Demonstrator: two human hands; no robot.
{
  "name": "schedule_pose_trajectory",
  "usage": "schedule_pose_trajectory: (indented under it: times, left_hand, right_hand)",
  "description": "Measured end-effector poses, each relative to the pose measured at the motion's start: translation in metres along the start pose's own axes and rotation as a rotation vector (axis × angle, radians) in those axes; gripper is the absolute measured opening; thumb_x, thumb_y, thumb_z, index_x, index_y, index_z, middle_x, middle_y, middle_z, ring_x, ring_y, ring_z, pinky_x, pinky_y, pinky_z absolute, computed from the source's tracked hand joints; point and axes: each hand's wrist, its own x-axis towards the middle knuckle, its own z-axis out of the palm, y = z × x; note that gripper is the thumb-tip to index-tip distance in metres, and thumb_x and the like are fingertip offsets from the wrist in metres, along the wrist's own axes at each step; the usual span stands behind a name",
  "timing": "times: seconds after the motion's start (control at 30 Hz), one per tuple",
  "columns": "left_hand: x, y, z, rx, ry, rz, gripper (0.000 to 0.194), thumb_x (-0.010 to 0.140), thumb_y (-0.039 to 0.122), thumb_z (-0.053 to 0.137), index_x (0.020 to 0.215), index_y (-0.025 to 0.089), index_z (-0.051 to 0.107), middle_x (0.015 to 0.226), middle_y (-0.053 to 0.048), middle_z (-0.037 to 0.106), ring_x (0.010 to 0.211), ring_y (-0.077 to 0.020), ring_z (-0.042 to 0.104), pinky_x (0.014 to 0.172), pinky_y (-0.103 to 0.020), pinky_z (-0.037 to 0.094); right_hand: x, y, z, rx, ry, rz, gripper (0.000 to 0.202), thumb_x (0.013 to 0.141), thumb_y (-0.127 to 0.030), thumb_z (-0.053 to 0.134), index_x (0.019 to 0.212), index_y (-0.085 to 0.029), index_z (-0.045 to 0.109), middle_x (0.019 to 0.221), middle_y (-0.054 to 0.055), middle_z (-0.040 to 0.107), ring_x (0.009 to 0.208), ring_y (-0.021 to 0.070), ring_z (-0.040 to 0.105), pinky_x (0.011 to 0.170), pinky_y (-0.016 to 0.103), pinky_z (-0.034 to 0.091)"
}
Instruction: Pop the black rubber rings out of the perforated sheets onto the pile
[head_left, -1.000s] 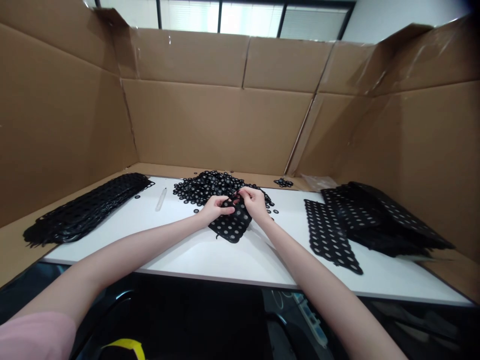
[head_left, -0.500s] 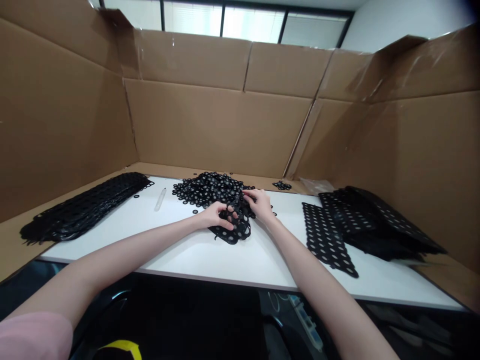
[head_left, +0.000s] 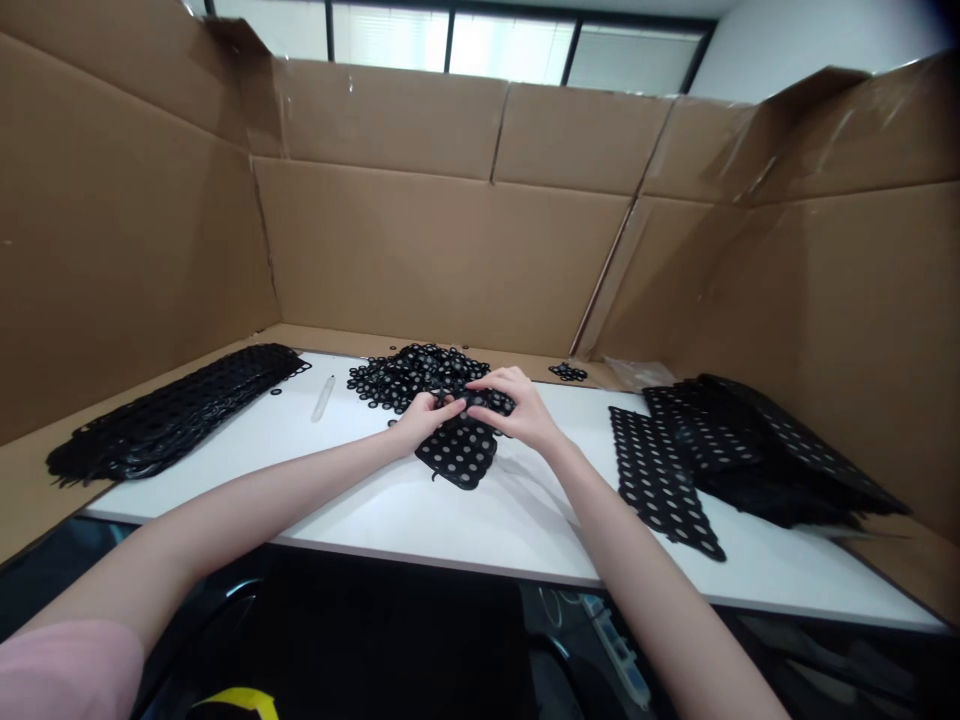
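Observation:
A black perforated sheet (head_left: 459,455) with rows of round holes lies on the white table, its far end raised between my hands. My left hand (head_left: 426,420) pinches the sheet's left side between thumb and fingers. On the right, my right hand (head_left: 514,405) has thumb and fingers around the sheet's far right part; the exact fingertip contact is partly hidden. Just beyond both hands is a heap of small black rings (head_left: 412,372), some of them loose at its edges.
A long stack of black perforated strips (head_left: 180,410) lies at the left, beside a clear pen-like tool (head_left: 323,399). At the right are a flat perforated sheet (head_left: 660,480) and a larger black pile (head_left: 765,450). Cardboard walls (head_left: 442,250) surround the white table (head_left: 360,510).
My hands have drawn closer together over the sheet. Its near part now lies flatter, with its rows of holes showing. The view has shifted slightly.

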Motion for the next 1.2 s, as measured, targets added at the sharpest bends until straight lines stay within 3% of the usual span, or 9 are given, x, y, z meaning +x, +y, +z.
schedule_pose_trajectory:
  times: [0.07,0.17,0.27,0.47,0.57,0.77,0.9,1.07,1.2]
  left_hand:
    - [0.000,-0.001,-0.001,-0.020,-0.026,-0.016,0.032,0.068,0.043,0.068,0.071,0.012,0.060,0.067,0.000,0.059,0.066,-0.0122,0.053,0.066,-0.024,0.038]
    - [-0.001,0.001,-0.002,0.019,-0.131,-0.036,0.036,0.058,0.034,0.077,0.082,0.012,0.064,0.078,-0.003,0.065,0.074,-0.0155,0.057,0.073,-0.027,0.041]
    - [-0.003,0.005,0.000,0.112,-0.130,-0.035,0.040,0.051,0.028,0.081,0.084,0.013,0.066,0.082,-0.003,0.067,0.079,-0.0178,0.058,0.076,-0.029,0.042]
    - [-0.006,0.009,0.003,0.188,-0.111,-0.054,0.029,0.057,0.033,0.077,0.073,0.012,0.066,0.073,-0.002,0.066,0.074,-0.0177,0.058,0.072,-0.029,0.042]
    - [-0.007,0.009,0.004,0.217,-0.144,-0.018,0.025,0.058,0.033,0.076,0.069,0.012,0.066,0.071,-0.001,0.065,0.072,-0.0169,0.057,0.070,-0.028,0.040]
    - [-0.006,0.007,0.002,0.174,-0.171,-0.055,0.022,0.059,0.029,0.075,0.071,0.012,0.066,0.070,-0.001,0.065,0.070,-0.0160,0.057,0.070,-0.027,0.039]
    - [-0.005,0.007,0.001,0.154,-0.158,-0.075,0.020,0.058,0.027,0.075,0.065,0.012,0.064,0.064,0.000,0.062,0.064,-0.0142,0.054,0.066,-0.027,0.038]
    - [-0.007,0.010,0.004,0.148,-0.159,-0.073,0.017,0.055,0.019,0.075,0.066,0.012,0.064,0.065,0.001,0.061,0.065,-0.0142,0.054,0.067,-0.027,0.038]
    - [-0.007,0.009,0.005,0.162,-0.113,-0.078,0.017,0.056,0.022,0.074,0.060,0.012,0.061,0.060,0.001,0.058,0.061,-0.0128,0.051,0.063,-0.026,0.037]
  right_hand:
    - [0.001,0.002,0.003,-0.044,-0.064,-0.025,0.032,0.073,-0.046,0.064,0.098,-0.025,0.067,0.093,0.006,0.065,0.089,0.0225,0.053,0.082,0.038,0.039]
    - [0.001,0.010,0.008,-0.052,-0.043,-0.015,0.027,0.074,-0.044,0.064,0.093,-0.025,0.068,0.087,0.005,0.066,0.085,0.0214,0.054,0.078,0.037,0.039]
    - [0.001,0.013,0.011,-0.066,-0.040,-0.021,0.023,0.076,-0.043,0.063,0.089,-0.025,0.069,0.083,0.004,0.066,0.082,0.0204,0.053,0.077,0.036,0.038]
    - [0.001,0.007,0.013,-0.103,-0.096,-0.041,0.027,0.075,-0.047,0.062,0.091,-0.026,0.069,0.091,0.005,0.064,0.088,0.0209,0.052,0.080,0.037,0.035]
    - [0.001,0.005,0.012,-0.113,-0.135,-0.021,0.028,0.073,-0.049,0.064,0.083,-0.024,0.068,0.083,0.004,0.064,0.083,0.0199,0.051,0.077,0.035,0.033]
    - [0.000,0.003,0.016,-0.122,-0.186,-0.044,0.015,0.080,-0.036,0.060,0.077,-0.022,0.066,0.075,0.002,0.066,0.082,0.0180,0.052,0.079,0.035,0.029]
    - [0.000,0.005,0.023,-0.122,-0.176,-0.028,0.011,0.081,-0.027,0.058,0.074,-0.021,0.066,0.073,0.001,0.066,0.082,0.0175,0.053,0.080,0.035,0.028]
    - [0.001,0.003,0.026,-0.147,-0.095,0.036,0.022,0.080,-0.012,0.048,0.064,-0.020,0.062,0.068,0.000,0.065,0.076,0.0155,0.053,0.079,0.035,0.027]
    - [0.001,-0.001,0.023,-0.175,-0.090,0.012,0.021,0.083,-0.018,0.048,0.067,-0.020,0.062,0.067,0.001,0.064,0.074,0.0159,0.053,0.079,0.034,0.027]
